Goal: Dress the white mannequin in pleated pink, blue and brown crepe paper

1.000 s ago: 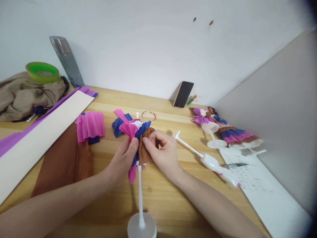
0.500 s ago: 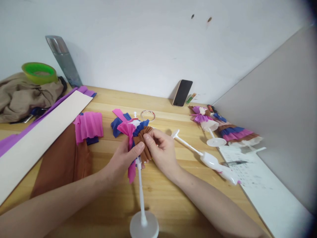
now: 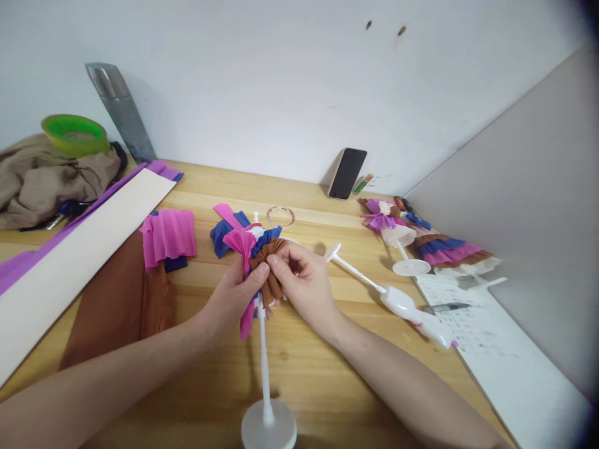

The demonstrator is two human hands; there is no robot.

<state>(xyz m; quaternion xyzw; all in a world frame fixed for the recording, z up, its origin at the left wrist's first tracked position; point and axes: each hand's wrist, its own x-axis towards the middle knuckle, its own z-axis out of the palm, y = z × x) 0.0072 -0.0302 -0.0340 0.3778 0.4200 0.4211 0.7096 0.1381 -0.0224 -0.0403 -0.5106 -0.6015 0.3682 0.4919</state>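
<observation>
My left hand and my right hand meet at the middle of the table, both pinching a pleated brown crepe paper strip. The strip lies against a small white mannequin on a stand, whose body is mostly hidden by the paper and my fingers. Pink crepe paper fans out by my left fingers, its tail hanging below. Blue crepe paper shows between the pink and the brown. Behind them a loose blue piece lies on the table.
Left are a folded pink strip, brown paper, a long white board, and a green tape roll on cloth. Right are a lying white mannequin, a paper dress, a notebook and a leaning phone.
My fingers have shifted slightly on the brown strip, which now looks more fanned out. The stand's base has moved a little to the left in view.
</observation>
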